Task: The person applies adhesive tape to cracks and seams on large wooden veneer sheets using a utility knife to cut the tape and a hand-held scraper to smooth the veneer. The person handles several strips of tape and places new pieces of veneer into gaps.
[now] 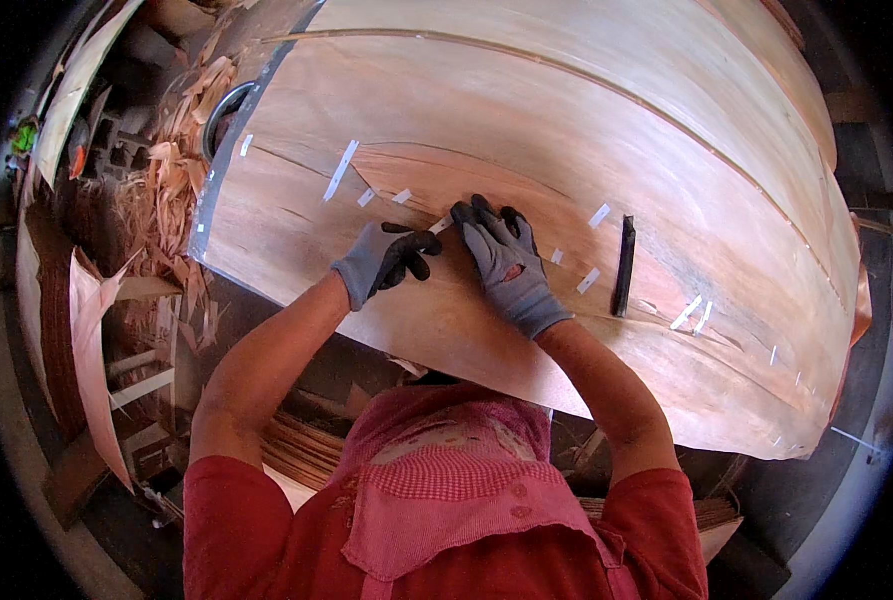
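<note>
A wide sheet of wood veneer (416, 335) lies beneath both hands, with cracks and patches along its middle. In a grey glove with dark fingers, my left hand (388, 260) is closed, its fingertips at the end of a short strip of white tape (441, 225). My right hand (503, 262), in a matching glove with a hole on its back, presses flat on the veneer just right of that strip. Around them, more white tape pieces (341, 171) stick to the sheet. Right of my right hand lies a narrow black tool (623, 267).
A thin wooden strip (526, 45) runs across the far part of the sheet. Left of the table edge are torn veneer scraps (171, 185) and a dark curved handle (224, 118). Stacked sheets (311, 450) sit under the near edge.
</note>
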Tool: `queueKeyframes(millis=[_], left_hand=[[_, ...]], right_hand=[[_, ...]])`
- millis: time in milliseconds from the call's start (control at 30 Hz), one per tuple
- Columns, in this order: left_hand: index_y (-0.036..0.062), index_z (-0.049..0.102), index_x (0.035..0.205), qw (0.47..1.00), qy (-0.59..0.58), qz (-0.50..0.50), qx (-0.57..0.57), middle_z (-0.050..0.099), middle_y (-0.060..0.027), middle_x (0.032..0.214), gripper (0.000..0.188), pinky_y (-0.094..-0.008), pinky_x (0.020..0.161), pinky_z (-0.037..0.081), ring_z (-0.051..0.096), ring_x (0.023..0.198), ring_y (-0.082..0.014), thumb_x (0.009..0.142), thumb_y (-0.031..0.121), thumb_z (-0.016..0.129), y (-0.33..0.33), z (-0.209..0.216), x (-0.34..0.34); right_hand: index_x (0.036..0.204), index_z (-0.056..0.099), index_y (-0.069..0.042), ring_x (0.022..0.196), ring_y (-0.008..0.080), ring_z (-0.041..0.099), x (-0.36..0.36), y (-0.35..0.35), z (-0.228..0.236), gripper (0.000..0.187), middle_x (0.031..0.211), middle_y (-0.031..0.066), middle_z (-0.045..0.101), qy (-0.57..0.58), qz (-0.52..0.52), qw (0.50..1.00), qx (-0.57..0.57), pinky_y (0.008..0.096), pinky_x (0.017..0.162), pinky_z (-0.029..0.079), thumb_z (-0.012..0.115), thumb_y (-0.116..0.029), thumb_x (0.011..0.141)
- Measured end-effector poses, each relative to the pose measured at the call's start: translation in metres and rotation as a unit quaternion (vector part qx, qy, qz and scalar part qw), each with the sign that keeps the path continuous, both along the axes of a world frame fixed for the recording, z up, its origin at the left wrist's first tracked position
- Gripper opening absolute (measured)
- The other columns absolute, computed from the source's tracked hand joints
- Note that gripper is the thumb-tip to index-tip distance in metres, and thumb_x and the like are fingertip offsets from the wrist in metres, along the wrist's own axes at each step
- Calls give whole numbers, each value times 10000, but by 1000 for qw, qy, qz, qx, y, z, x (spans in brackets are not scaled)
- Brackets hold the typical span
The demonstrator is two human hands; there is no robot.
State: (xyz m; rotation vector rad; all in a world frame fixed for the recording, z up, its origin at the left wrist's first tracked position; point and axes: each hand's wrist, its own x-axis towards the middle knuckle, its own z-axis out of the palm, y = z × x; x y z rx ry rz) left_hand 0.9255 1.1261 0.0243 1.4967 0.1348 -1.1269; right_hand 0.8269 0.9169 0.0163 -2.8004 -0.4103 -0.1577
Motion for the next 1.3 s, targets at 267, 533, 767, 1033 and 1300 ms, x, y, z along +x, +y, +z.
queueKeyframes(millis=[267,533,767,1033,1300], left_hand=[[14,716,911,995,-98,-5,33,660,-111,607,375,-245,359,319,491,387,-116,947,374,617,-11,1,-13],[47,670,978,958,-255,47,122,668,-97,706,251,-236,362,392,573,448,-127,985,272,558,56,9,2],[15,652,1058,971,-176,157,29,687,-123,750,299,-245,357,406,591,444,-158,1007,283,528,72,25,-3],[46,671,1013,985,-158,63,41,684,-97,725,277,-278,364,387,575,437,-151,978,300,563,5,38,27],[57,695,896,996,-92,-7,-1,685,-103,681,242,-286,375,407,566,415,-179,933,278,604,-70,-10,90]], right_hand=[[1335,546,-162,1388,387,359,0,1,-2,415,1453,108,460,-20,22,998,-50,602,1113,282,474,-222,931],[1255,587,-153,1356,402,392,2,9,2,362,1418,111,489,-14,22,995,-94,564,1072,320,536,-201,900],[1335,541,-123,1357,378,399,38,-28,28,425,1443,136,467,-50,-74,991,97,540,1102,302,571,-188,916],[1317,547,-113,1406,377,341,57,-34,-4,383,1489,147,415,-50,-119,992,-9,551,1126,269,531,-205,945],[1334,531,-119,1430,367,305,61,-30,-1,396,1493,136,405,-18,-112,993,-6,557,1143,238,515,-192,945]])
